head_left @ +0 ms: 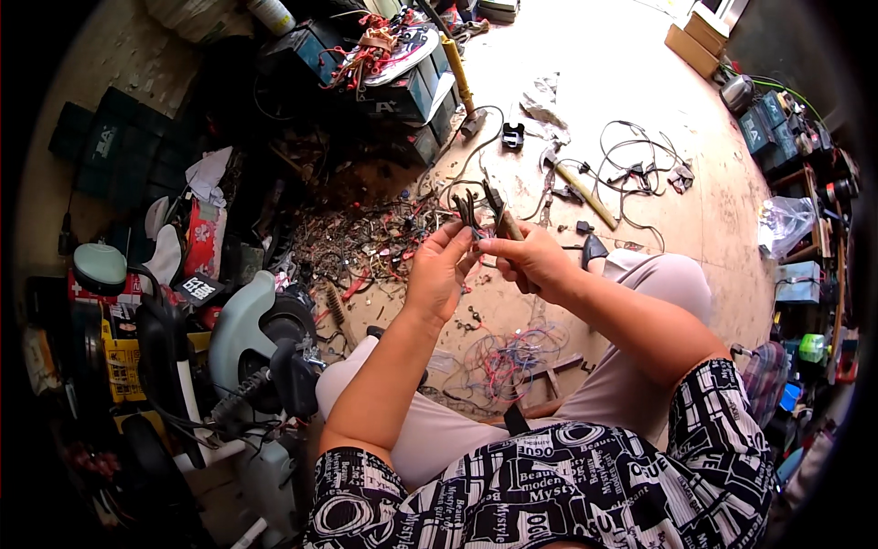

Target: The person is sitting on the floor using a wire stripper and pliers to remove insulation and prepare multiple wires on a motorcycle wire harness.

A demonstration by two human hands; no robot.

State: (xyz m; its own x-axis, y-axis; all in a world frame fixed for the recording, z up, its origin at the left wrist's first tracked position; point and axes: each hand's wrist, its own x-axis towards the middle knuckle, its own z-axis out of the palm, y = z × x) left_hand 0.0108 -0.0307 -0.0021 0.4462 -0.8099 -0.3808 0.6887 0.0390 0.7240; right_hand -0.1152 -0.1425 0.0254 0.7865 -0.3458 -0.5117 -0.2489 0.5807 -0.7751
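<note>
In the middle of the head view my left hand [444,267] is closed on a bundle of dark cable ends [466,210], which stick up past the fingertips. Close against it, my right hand [535,263] grips a slim tool with a brown handle [508,225]. Its dark upper end looks brush-like, but I cannot make out its exact kind. The fingertips of both hands nearly meet at thin coloured wires. Below the hands, between my legs, lies a loose tangle of thin red and blue wires [517,357].
Mixed small scrap [366,242] covers the floor to the left. A hammer [585,192] and looped black cable [640,174] lie ahead. Another long-handled hammer [459,78] leans by stacked batteries [402,101]. A grey machine [242,329] stands left; cluttered shelves [819,220] line the right.
</note>
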